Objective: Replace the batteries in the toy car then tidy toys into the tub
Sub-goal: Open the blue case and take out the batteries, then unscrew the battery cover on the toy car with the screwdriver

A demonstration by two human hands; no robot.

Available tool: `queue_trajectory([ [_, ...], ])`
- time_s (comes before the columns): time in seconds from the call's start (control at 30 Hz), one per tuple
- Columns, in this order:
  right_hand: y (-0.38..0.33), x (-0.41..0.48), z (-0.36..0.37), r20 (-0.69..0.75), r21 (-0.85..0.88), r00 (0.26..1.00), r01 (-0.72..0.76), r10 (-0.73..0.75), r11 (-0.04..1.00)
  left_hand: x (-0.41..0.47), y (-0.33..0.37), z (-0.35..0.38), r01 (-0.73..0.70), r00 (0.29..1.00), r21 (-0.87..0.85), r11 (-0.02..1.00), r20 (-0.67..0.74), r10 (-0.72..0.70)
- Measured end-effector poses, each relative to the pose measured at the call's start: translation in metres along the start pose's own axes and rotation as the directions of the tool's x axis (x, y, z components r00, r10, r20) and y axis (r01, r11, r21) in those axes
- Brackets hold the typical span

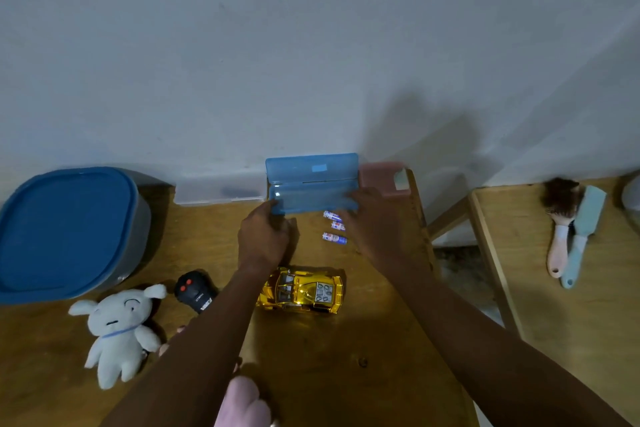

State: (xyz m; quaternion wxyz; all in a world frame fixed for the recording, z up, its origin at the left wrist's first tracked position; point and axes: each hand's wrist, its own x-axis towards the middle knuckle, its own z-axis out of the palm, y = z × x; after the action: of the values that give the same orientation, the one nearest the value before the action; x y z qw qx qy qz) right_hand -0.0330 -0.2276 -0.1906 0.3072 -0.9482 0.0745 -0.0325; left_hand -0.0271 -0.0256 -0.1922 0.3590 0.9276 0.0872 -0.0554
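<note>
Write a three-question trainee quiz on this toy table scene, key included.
1. True or false: the blue case at the wall stands open.
2. How many loose batteries lie on the table between the case and the gold toy car?
3. Which sits nearest the lidded blue tub? A) hairbrush B) white plush dog C) pink box

Key: 1 true, with the left hand and right hand at its ends. 2 three. 3 B.
</note>
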Motion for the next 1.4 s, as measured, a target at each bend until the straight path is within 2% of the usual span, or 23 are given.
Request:
queue_trajectory([
  [0.03, -0.003, 0.01, -0.006, -0.073, 0.062, 0.995, -0.056, 0.06, 0.997, 0.002, 0.001, 0.0, 0.003, 1.0, -0.005, 1.0, -0.023, -0.003],
  [0.07, -0.004, 0.023, -0.012, -0.088, 0.138, 0.987, -0.122, 0.134, 0.983, 0.004, 0.002, 0.0, 0.007, 0.999, -0.011, 1.0, -0.044, -0.008],
  [0.17, -0.009, 0.053, -0.017, 0.027, 0.389, 0.947, -0.306, 0.321, 0.869, 0.012, 0.002, 0.002, 0.038, 0.996, -0.039, 0.999, -0.074, -0.041],
  [0.23, -0.008, 0.062, -0.009, 0.021, 0.54, 0.941, -0.296, 0.339, 0.788, 0.015, 0.001, 0.003, 0.064, 0.993, -0.056, 0.996, -0.095, -0.069],
  [0.3, -0.003, 0.058, -0.004, 0.041, 0.564, 0.955, -0.264, 0.293, 0.782, 0.016, 0.0, 0.005, 0.097, 0.987, -0.07, 0.993, -0.119, -0.105],
  [0.4, 0.013, 0.04, -0.002, 0.052, 0.42, 0.996, -0.088, 0.073, 0.903, 0.013, 0.0, 0.007, 0.113, 0.984, -0.087, 0.99, -0.13, -0.124],
  [0.47, 0.028, 0.029, 0.002, 0.052, 0.173, 0.994, 0.087, -0.097, 0.981, 0.011, 0.002, 0.008, 0.105, 0.982, -0.088, 0.991, -0.15, -0.118],
  [0.5, 0.033, 0.027, 0.005, 0.064, 0.014, 0.985, 0.158, -0.159, 0.987, 0.009, 0.003, 0.009, 0.099, 0.98, -0.081, 0.992, -0.162, -0.111],
  [0.57, 0.034, 0.025, 0.002, 0.098, -0.222, 0.966, 0.255, -0.239, 0.941, 0.006, 0.003, 0.011, 0.082, 0.98, -0.037, 0.996, -0.181, -0.087],
  [0.7, 0.032, 0.031, -0.001, 0.137, -0.437, 0.934, 0.356, -0.33, 0.826, 0.003, 0.006, 0.015, 0.052, 0.982, 0.128, 0.99, -0.185, -0.028],
  [0.83, 0.029, 0.035, 0.002, 0.148, -0.49, 0.945, 0.327, -0.293, 0.808, 0.004, 0.012, 0.022, -0.034, 0.993, 0.294, 0.955, -0.096, 0.065],
  [0.97, 0.023, 0.037, 0.005, 0.138, -0.495, 0.954, 0.298, -0.265, 0.816, 0.008, 0.011, 0.018, -0.053, 0.996, 0.462, 0.885, -0.042, 0.082],
  [1.17, -0.006, 0.035, 0.011, 0.121, -0.439, 0.975, 0.221, -0.187, 0.871, 0.007, -0.005, -0.016, 0.055, 0.996, 0.321, 0.945, -0.089, -0.027],
  [1.27, -0.039, 0.033, 0.032, 0.113, -0.332, 0.966, 0.257, -0.232, 0.908, 0.013, -0.029, -0.043, 0.101, 0.987, 0.277, 0.956, -0.148, -0.062],
  [1.4, -0.089, 0.036, 0.063, 0.155, -0.249, 0.932, 0.358, -0.328, 0.9, 0.035, -0.058, -0.077, 0.188, 0.97, 0.201, 0.961, -0.189, -0.15],
])
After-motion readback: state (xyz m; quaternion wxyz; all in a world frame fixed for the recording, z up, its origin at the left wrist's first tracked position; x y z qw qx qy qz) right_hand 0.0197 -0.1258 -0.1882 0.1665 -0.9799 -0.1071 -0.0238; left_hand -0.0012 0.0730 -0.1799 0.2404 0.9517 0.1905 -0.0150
